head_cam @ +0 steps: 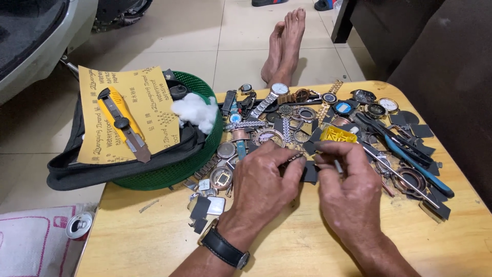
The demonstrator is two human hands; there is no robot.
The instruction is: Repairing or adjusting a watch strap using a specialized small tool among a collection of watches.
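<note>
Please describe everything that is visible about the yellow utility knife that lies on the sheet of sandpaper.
The utility knife has a long yellow plastic-looking body with a black end cap, a black round locking wheel near its middle and a grey metal blade rail; its lower tip looks brownish. It lies flat and diagonal, black cap toward the upper left, on the yellow sandpaper sheet, which rests on a dark bag over the green basket. Neither hand touches it.

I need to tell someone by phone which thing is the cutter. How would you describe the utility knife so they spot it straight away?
Start at the green basket on the table's left edge. A yellow sandpaper sheet lies over the dark bag there, and the utility knife lies on that sheet. It is the only long yellow-and-black tool there.
</note>
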